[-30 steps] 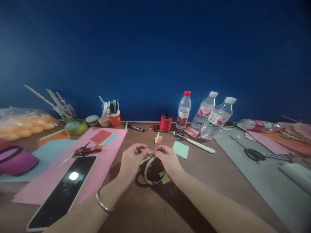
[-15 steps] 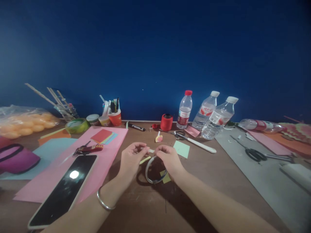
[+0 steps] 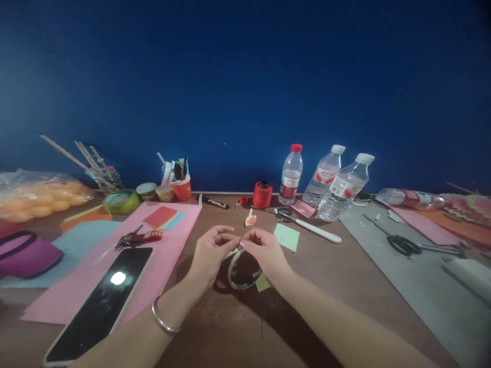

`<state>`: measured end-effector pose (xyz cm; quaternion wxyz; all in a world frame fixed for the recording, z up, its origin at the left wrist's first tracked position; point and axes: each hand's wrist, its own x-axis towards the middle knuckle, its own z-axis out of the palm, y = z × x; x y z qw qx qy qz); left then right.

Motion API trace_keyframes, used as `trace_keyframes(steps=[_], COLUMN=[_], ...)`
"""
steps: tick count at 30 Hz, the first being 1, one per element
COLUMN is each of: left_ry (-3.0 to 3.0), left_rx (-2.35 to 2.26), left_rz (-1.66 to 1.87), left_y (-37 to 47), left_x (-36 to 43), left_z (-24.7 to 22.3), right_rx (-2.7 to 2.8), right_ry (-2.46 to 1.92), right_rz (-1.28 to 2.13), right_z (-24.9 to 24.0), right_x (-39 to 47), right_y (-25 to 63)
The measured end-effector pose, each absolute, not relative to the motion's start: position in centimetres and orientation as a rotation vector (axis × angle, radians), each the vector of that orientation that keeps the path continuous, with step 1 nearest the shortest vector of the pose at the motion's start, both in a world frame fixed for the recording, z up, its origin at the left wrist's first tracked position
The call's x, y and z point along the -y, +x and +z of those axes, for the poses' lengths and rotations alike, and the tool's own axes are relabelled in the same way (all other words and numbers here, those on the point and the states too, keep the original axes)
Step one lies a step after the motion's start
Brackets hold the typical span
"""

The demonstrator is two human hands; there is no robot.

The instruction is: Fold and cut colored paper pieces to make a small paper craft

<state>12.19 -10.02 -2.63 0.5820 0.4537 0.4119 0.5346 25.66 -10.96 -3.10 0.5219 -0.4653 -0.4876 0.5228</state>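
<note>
A roll of tape, seen as a pale ring [image 3: 231,273], hangs below my right hand [image 3: 264,250], whose fingers are closed on its upper edge. My left hand [image 3: 210,250] is pinched, its fingertips meeting those of my right hand above the ring. What the left fingertips hold is too small to make out. Under the ring's right side lies a yellow paper piece [image 3: 262,282], and another yellow strip shows beside the left fingertips. A small yellow and pink paper piece [image 3: 250,220] sits just beyond both hands.
A phone [image 3: 102,301] lies on pink paper [image 3: 169,255] at left. Behind are a red thread spool [image 3: 263,194], a pen cup [image 3: 181,189] and water bottles [image 3: 290,176]. Scissors, a white-handled knife [image 3: 318,230] and green paper [image 3: 287,236] are right of the hands.
My fingertips have come together, and the small pale strip seen between them before is now hidden. The ring has shifted slightly left.
</note>
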Motion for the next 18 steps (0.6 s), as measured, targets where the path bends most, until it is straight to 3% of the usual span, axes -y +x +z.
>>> trace_keyframes(steps=[18], left_ry=[0.933], left_rx=[-0.842], left_rz=[1.289], left_y=[12.12], left_x=[10.08], left_z=[-2.27], right_rx=[1.172], right_ry=[-1.096], right_rz=[1.306], right_z=[-2.76], right_x=[11.00], right_y=[25.67])
